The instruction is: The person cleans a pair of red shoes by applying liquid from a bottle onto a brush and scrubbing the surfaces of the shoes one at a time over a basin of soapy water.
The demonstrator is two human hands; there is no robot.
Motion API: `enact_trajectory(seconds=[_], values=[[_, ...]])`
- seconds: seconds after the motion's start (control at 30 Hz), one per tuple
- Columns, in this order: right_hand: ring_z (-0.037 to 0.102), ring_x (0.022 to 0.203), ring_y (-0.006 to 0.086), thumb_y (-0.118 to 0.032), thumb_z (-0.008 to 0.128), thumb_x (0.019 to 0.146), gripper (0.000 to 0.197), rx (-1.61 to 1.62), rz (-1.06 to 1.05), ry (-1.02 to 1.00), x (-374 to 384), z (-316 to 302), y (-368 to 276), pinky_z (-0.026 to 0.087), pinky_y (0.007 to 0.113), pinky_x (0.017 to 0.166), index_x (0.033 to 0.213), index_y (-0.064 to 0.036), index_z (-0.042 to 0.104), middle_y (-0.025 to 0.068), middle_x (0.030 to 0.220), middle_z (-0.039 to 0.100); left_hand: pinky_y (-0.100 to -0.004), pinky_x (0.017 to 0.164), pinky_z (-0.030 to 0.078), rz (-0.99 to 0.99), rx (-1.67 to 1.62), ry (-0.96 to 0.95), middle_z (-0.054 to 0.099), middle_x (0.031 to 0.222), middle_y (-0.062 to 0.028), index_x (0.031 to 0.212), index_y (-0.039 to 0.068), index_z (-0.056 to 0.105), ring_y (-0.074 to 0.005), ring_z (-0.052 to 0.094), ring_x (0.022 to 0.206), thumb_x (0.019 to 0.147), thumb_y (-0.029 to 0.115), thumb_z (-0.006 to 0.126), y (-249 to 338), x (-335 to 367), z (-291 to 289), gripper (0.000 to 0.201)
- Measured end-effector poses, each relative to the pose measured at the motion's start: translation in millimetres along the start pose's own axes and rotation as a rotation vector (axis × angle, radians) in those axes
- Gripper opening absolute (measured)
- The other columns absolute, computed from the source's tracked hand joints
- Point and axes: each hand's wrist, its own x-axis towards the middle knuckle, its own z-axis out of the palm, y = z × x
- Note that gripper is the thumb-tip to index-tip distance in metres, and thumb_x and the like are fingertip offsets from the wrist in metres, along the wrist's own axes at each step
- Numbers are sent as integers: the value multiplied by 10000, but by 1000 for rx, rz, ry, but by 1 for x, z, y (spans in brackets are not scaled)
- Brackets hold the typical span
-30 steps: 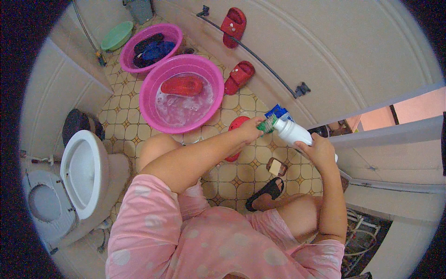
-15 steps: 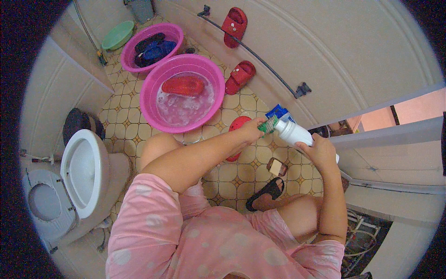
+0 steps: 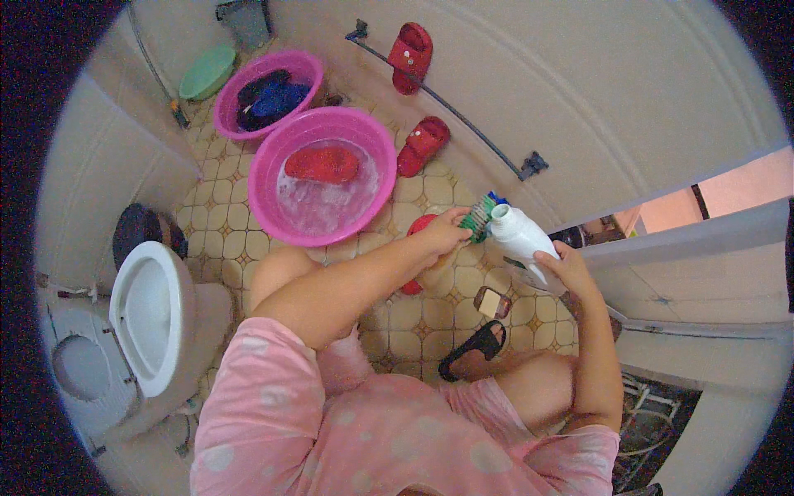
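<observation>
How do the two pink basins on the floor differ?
The near pink basin is larger and holds water with a red slipper soaking in it; the far pink basin is smaller and holds dark blue footwear, with no water visible. Both are round, pink plastic, on the tiled floor.

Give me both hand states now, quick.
Left hand: closed on a green scrub brush.
Right hand: closed around a white plastic bottle, its open mouth tilted toward the brush.

Both hands point(image 3: 447, 236) point(image 3: 566, 269) raised, grips closed
</observation>
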Motion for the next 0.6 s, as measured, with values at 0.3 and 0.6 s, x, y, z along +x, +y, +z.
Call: enact_trajectory(seconds=[0.3, 0.6], values=[[393, 591, 84, -455, 449, 907, 367, 652, 5, -121, -5, -6, 8, 323, 226, 568, 845, -106, 543, -43, 643, 448, -309, 821, 451, -10, -210, -41, 511, 1126, -56, 1325, 158, 397, -166, 524, 959, 819, 17, 551, -20, 7, -1, 548], [458, 670, 111, -495, 417, 909, 479, 741, 99, -156, 32, 39, 123, 380, 257, 608, 957, -48, 582, 2, 748, 536, -300, 773, 488, -171, -288, 169, 555, 1112, -107, 1345, 81, 325, -193, 577, 911, 849, -19, 457, -14, -5, -20, 523]])
